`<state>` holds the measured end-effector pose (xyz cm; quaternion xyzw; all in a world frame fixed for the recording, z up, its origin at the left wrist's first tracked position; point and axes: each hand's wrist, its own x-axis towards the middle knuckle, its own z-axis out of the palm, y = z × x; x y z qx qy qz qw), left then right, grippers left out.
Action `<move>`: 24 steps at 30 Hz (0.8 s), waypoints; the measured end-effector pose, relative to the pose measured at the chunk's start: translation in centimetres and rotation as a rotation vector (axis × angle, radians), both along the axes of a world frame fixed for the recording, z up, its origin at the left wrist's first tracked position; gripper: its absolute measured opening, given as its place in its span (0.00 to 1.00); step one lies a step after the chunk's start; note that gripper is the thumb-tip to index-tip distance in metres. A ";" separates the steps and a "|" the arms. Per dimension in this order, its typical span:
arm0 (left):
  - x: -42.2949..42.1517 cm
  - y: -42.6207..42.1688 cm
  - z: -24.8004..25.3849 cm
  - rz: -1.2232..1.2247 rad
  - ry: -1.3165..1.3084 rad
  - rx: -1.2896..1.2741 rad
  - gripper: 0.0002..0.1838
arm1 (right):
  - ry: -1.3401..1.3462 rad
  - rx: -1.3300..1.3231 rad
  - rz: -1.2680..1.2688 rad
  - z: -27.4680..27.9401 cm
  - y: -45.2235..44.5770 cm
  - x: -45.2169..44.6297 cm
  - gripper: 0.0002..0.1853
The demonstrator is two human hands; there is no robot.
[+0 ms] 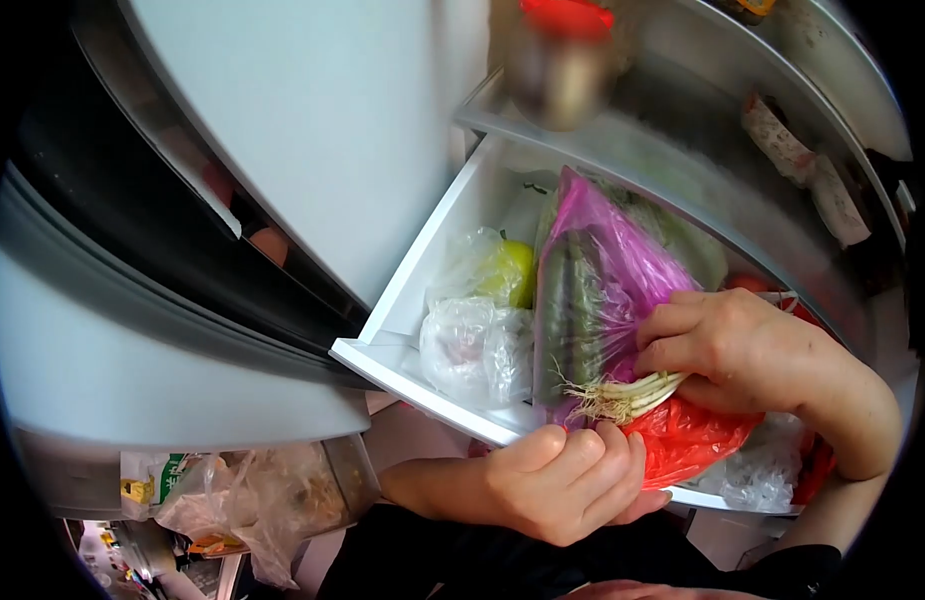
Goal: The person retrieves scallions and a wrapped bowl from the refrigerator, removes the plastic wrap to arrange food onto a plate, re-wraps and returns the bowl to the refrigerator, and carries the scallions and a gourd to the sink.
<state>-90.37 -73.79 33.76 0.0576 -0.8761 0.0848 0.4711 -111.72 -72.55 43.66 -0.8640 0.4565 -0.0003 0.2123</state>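
Note:
My right hand (732, 350) is closed over a bunch of spring onions (642, 395), whose white stalks and stringy roots stick out to the left beneath my fingers. Its fingertips also touch a purple plastic bag (632, 260) with long green vegetables inside. Lower down, my left hand (567, 485) has its fingers curled on the edge of a red plastic bag (692, 440), which lies just under the spring onions. Both hands are over an open white fridge drawer (412, 375). The leafy ends of the onions are hidden.
Left in the drawer are a yellow-green fruit (517, 270) and a knotted clear bag (462, 345). A glass shelf (672, 170) with a red-lidded jar (562, 60) sits above. The fridge door (282, 130) stands at left; a bin with plastic bags (272, 490) is below it.

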 end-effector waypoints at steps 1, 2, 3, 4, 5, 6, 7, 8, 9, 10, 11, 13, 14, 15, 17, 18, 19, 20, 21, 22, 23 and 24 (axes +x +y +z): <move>0.0 0.1 0.2 0.004 -0.006 0.006 0.19 | -0.023 0.008 -0.007 0.0 0.0 -0.2 0.12; 0.0 0.2 0.2 0.008 -0.010 0.046 0.19 | -0.085 0.027 -0.039 0.1 0.1 -0.5 0.13; 0.0 0.5 0.3 0.011 -0.013 0.083 0.19 | -0.147 0.043 -0.071 0.3 0.1 -0.7 0.15; 0.0 0.8 0.3 0.015 -0.017 0.118 0.19 | -0.210 0.056 -0.101 0.5 0.1 -0.9 0.16; 0.1 0.9 0.4 0.019 -0.031 0.145 0.18 | -0.311 0.028 -0.147 0.8 0.2 -0.8 0.16; 0.1 1.0 0.6 0.033 -0.035 0.152 0.18 | -0.349 -0.098 -0.186 1.2 0.7 -0.7 0.17; 0.1 1.1 0.7 0.047 -0.040 0.159 0.18 | -0.351 -0.187 -0.234 1.5 1.1 -0.8 0.17; 0.0 1.3 0.9 0.061 -0.045 0.168 0.17 | -0.353 -0.274 -0.283 1.7 1.5 -0.9 0.18; 0.1 1.5 1.1 0.072 -0.057 0.188 0.18 | -0.324 -0.319 -0.283 1.7 1.9 -1.0 0.19; 0.1 1.7 1.2 0.089 -0.074 0.204 0.18 | -0.311 -0.292 -0.270 1.3 2.3 -1.2 0.19; 0.1 1.9 1.3 0.105 -0.091 0.219 0.19 | -0.299 -0.266 -0.259 0.6 2.6 -1.4 0.19; 0.3 2.4 1.9 0.147 -0.165 0.258 0.21 | -0.333 -0.070 -0.201 -0.1 3.2 -0.8 0.20; 0.1 2.7 2.0 0.156 -0.146 0.252 0.21 | -0.378 -0.020 -0.114 -1.3 3.3 -0.5 0.19; 0.1 2.7 1.7 0.164 -0.126 0.246 0.22 | -0.350 -0.056 -0.094 -2.5 3.5 0.0 0.19; -0.3 2.7 1.0 0.180 -0.076 0.216 0.23 | -0.306 -0.059 -0.075 -3.6 3.2 0.6 0.20; -0.3 3.0 1.0 0.187 -0.067 0.216 0.22 | -0.286 -0.028 -0.074 -3.5 2.7 0.5 0.20; -0.3 3.2 1.1 0.194 -0.058 0.216 0.22 | -0.308 -0.023 -0.061 -3.3 2.5 0.6 0.19; -0.2 3.4 1.2 0.200 -0.047 0.218 0.21 | -0.272 -0.034 -0.085 -2.9 2.6 0.6 0.20; -0.1 3.6 1.1 0.204 -0.053 0.233 0.23 | -0.234 -0.043 -0.110 -1.9 3.0 0.8 0.21; -0.3 3.8 0.6 0.218 0.030 0.187 0.24 | -0.195 -0.048 -0.136 -1.1 3.5 0.8 0.22; -0.6 3.8 0.0 0.231 0.112 0.146 0.25 | -0.169 -0.156 -0.119 -0.6 4.0 0.8 0.23; -0.7 4.2 -0.4 0.246 0.197 0.109 0.26 | -0.200 -0.247 -0.103 -0.1 4.5 0.5 0.23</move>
